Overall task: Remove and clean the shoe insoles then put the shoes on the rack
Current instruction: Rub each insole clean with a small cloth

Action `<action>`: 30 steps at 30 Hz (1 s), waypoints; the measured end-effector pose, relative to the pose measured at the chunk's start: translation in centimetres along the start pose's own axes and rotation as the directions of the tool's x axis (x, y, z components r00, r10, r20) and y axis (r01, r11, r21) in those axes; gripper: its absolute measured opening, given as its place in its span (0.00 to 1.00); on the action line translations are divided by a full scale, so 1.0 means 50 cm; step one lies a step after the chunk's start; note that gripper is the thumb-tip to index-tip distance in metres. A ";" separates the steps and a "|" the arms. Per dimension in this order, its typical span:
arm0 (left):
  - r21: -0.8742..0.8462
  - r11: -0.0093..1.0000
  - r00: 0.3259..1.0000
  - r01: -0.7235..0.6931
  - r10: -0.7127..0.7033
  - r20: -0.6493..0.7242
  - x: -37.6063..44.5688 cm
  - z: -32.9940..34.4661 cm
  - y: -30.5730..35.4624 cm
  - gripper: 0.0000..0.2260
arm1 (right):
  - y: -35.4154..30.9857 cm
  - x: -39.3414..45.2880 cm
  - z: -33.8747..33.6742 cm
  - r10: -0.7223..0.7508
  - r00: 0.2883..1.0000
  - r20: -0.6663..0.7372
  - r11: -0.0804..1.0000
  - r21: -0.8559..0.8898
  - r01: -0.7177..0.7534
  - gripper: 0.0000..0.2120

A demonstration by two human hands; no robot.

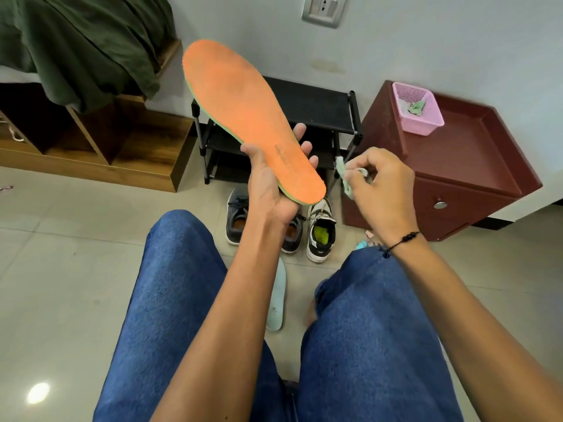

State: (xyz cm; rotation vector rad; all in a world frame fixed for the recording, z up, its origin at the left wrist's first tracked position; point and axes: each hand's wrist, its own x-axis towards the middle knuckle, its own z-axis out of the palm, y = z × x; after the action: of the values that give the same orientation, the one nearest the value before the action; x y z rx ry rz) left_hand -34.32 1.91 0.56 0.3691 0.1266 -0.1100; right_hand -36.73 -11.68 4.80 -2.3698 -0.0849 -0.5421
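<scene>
Holding the orange insole [249, 123] up by its heel in my left hand [268, 181], I pinch the cloth [345, 175] in my right hand [380, 184] just beside it; wiping its face comes next, I judge.

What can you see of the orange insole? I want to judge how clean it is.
The orange insole is a long, flat foam-looking piece with a thin green edge and a small dark print near the heel. Its top looks fuzzy and slightly dull in patches. The left hand holds it by the heel end, toe pointing up and away, in the air before the black rack. The cloth in the right hand is beside it, not touching.
</scene>
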 end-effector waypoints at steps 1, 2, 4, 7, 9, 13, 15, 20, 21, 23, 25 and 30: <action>0.008 1.000 1.000 0.026 -0.026 -0.006 0.000 0.002 -0.004 0.38 | -0.019 -0.007 0.000 -0.080 0.996 0.025 0.996 0.035 0.079 0.03; 0.006 0.998 0.998 0.067 -0.067 -0.011 -0.002 0.007 -0.008 0.40 | -0.038 -0.016 0.004 -0.180 0.981 0.068 0.983 0.052 0.177 0.02; -0.014 0.991 0.990 0.133 -0.134 -0.042 -0.006 0.011 -0.014 0.40 | -0.073 -0.041 0.024 -0.325 0.926 0.194 0.945 0.035 0.324 0.03; -0.028 0.982 0.982 0.185 -0.186 -0.033 -0.013 0.003 -0.017 0.38 | -0.087 -0.051 0.053 -0.408 0.868 0.282 0.894 -0.068 0.442 0.07; -0.025 0.976 0.976 0.216 -0.216 -0.024 -0.019 0.009 -0.024 0.37 | -0.083 -0.030 0.059 -0.445 0.852 0.276 0.856 -0.150 0.495 0.12; -0.065 0.971 0.973 0.230 -0.231 -0.004 -0.020 0.032 -0.036 0.26 | -0.067 0.020 0.056 -0.325 0.882 0.341 0.794 -0.408 0.450 0.07; -0.051 0.977 0.978 0.206 -0.207 -0.030 -0.018 0.031 -0.038 0.23 | -0.060 0.028 0.059 -0.324 0.893 0.312 0.784 -0.440 0.438 0.08; 0.102 0.975 0.978 0.196 -0.187 -0.097 -0.012 0.022 -0.027 0.30 | -0.049 0.028 0.038 -0.252 0.959 0.131 0.957 -0.115 0.267 0.07; 0.100 0.974 0.976 0.204 -0.194 -0.100 -0.010 0.020 -0.025 0.30 | -0.053 0.011 0.036 -0.299 0.942 0.153 0.947 -0.073 0.312 0.08; 0.098 0.968 0.970 0.230 -0.220 -0.100 -0.015 0.023 -0.028 0.31 | -0.062 -0.028 0.046 -0.389 0.897 0.208 0.909 -0.070 0.411 0.09; 0.080 0.965 0.966 0.252 -0.245 -0.087 -0.025 0.031 -0.039 0.28 | -0.060 -0.029 0.056 -0.414 0.885 0.214 0.890 -0.109 0.442 0.14; -0.024 0.978 0.976 0.209 -0.210 -0.052 -0.028 0.047 -0.045 0.18 | -0.046 0.045 0.066 -0.477 0.852 0.216 0.803 -0.289 0.522 0.11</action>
State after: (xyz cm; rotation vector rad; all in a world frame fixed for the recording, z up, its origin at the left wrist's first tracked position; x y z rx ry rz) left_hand -35.76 -0.92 2.16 0.3400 0.2205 -0.3071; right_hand -33.97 -7.99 4.89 -2.7240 -0.7596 -0.6871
